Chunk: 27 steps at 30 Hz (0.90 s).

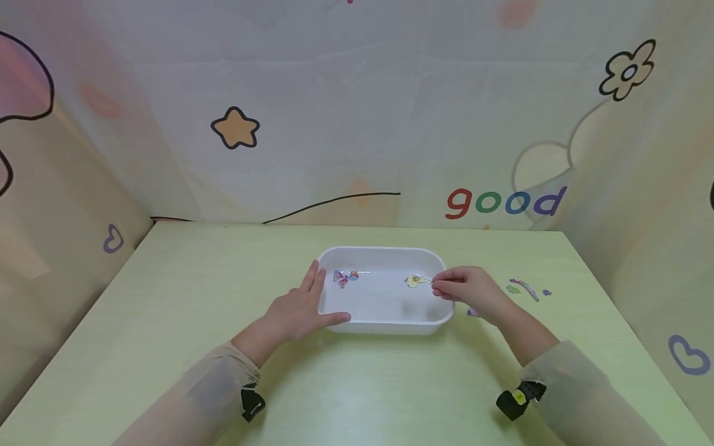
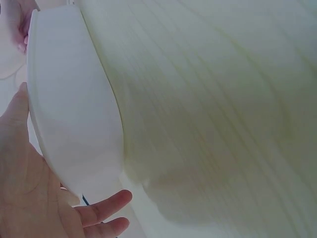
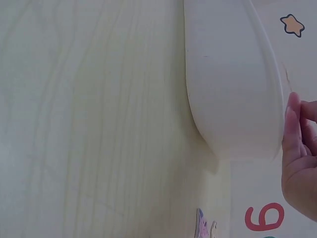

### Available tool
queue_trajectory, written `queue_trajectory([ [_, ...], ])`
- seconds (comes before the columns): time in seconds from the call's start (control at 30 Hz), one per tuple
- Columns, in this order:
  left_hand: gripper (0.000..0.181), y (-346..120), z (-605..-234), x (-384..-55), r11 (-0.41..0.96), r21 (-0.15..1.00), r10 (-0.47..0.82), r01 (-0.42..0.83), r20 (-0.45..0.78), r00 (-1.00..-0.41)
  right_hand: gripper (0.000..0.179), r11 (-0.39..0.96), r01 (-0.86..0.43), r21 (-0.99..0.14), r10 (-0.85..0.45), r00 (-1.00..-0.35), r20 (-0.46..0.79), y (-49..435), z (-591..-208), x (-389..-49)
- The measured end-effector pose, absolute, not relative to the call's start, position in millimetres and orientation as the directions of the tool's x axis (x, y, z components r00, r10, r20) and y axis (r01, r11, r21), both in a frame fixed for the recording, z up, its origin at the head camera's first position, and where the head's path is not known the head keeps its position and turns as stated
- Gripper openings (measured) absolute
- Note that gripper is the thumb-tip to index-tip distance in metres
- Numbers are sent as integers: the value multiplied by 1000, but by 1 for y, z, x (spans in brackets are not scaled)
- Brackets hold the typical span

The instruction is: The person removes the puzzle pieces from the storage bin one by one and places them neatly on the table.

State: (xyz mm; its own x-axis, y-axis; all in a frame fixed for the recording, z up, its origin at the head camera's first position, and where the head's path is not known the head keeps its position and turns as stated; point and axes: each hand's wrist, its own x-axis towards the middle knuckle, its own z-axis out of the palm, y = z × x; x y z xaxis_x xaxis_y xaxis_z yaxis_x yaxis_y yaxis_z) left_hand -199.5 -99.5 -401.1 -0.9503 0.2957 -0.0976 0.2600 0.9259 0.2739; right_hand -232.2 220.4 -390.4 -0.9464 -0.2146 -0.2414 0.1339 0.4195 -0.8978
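Observation:
A white oblong tub (image 1: 385,326) stands on the table. My left hand (image 1: 295,313) rests against its left end, fingers straight along the side and thumb laid on the front rim. The same hand (image 2: 29,188) shows in the left wrist view with its fingers spread past the wall. Over the right rim, my right hand (image 1: 474,288) pinches the end of a thin pale strip, its exact kind unclear. At the strip's inner end is a small yellow cutout (image 1: 414,281), above the tub floor. Several colourful little cutouts (image 1: 342,279) lie at the left inside the tub.
Right of the tub lie a curved purple strip (image 1: 525,289), a green piece (image 1: 513,288) and a small blue-purple piece (image 1: 547,292). Another purple piece (image 1: 473,313) is partly hidden under the right hand. A printed cloth backdrop (image 1: 334,142) rises behind the table (image 1: 184,297).

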Motion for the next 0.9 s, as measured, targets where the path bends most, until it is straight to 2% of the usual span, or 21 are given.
queue_trajectory([
  [0.4, 107, -99, -400, -200, 929, 264, 296, 260, -107, -949, 47, 440, 152, -885, -190, -948, -257, 248, -393, -219],
  [0.7, 108, -99, -404, -201, 929, 270, 292, 254, -108, -950, 49, 356, 167, -920, -198, -948, -249, 262, -400, -215],
  [0.9, 108, -99, -404, -201, 929, 269, 287, 252, -100, -953, 49, 380, 155, -912, -196, -950, -243, 268, -401, -210],
])
